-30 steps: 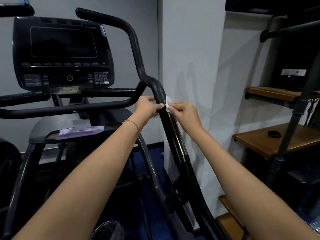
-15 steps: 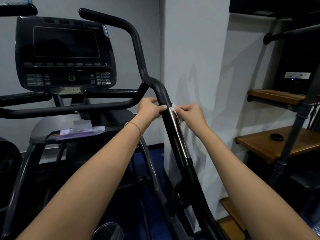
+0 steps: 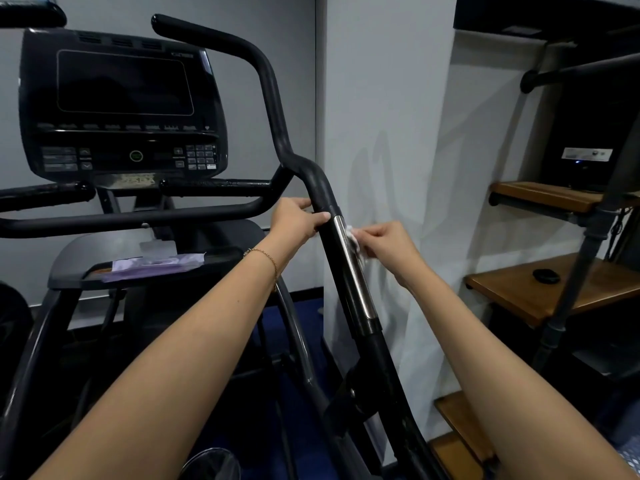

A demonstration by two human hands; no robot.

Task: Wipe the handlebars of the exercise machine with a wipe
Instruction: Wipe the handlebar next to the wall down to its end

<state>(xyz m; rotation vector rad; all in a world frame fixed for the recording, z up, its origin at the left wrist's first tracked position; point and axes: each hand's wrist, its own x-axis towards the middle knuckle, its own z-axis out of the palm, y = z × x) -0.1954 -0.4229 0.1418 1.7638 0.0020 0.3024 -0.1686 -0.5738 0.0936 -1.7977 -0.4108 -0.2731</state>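
Left hand (image 3: 297, 221): wrapped round the handlebar just above the shiny strip. The thumb lies across the near face of the tube and the fingers curl over the far side.
Right hand (image 3: 385, 244): fingers bunched, pinching the wipe and pressing it to the right side of the bar. How much of the wipe sits inside the hand cannot be told.
Wipe (image 3: 352, 236): small, white and crumpled. It touches the upper end of the metal strip, between the right fingertips and the bar, just below the left hand.
Handlebar (image 3: 317, 187): a black tube that slants down toward the camera. Above the hands it bends, then rises to a curved end at the top.
Metal strip (image 3: 355, 277): a shiny plate set into the bar, running from beside the left thumb down to a black collar.
Bracelet (image 3: 265, 255): a thin gold chain on the left wrist.
Forearms: both bare, reaching in from the lower edge, one on each side of the bar.
Console (image 3: 121, 105): a black panel with a dark screen and rows of buttons, left of the bar and behind it.
Tray (image 3: 97, 251): a grey ledge under the console.
Packet (image 3: 152, 266): flat and pale purple, lying on the tray with its flap lifted.
Wall (image 3: 398, 116): pale grey, close behind the right hand.
Shelves (image 3: 512, 292): wooden boards on dark pipe posts, at the right.
Round object (image 3: 546, 275): small and black, on the middle shelf; what it is cannot be told.
Black box (image 3: 588, 140): on the upper shelf, with a white label and a small blue light.
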